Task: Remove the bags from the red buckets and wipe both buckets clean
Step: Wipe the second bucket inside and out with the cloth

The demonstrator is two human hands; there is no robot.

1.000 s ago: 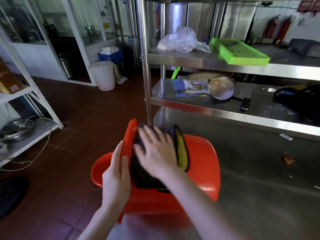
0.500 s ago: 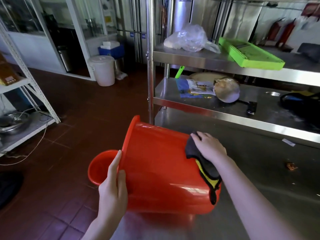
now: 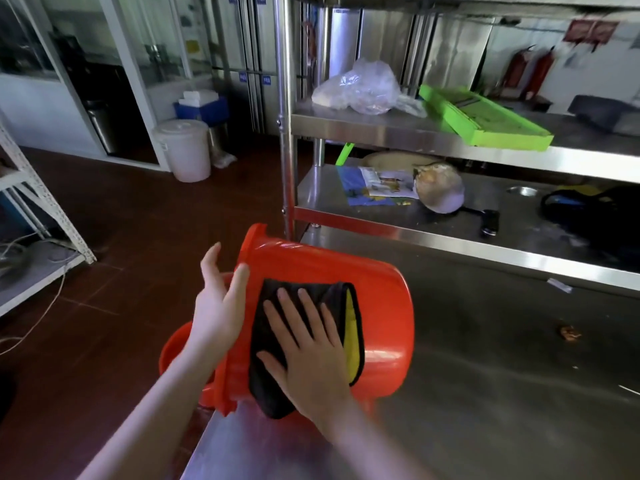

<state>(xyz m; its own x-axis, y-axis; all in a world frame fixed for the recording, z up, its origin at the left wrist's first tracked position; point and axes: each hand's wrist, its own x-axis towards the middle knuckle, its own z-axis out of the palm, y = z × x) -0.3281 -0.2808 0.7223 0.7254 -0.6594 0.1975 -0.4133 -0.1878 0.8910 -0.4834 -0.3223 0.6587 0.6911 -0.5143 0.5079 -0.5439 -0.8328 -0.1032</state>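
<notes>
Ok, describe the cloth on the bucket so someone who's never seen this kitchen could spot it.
Start at the steel table in the lower right; a red bucket lies on its side at its left edge. Pressed flat against that bucket's wall under the right hand is the cloth: black with a yellow inner face, the only dark thing on the red plastic.

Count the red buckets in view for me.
2. One red bucket lies on its side on the table, under the cloth. The second bucket sits lower, beyond the table's edge, partly hidden behind the left arm.
</notes>
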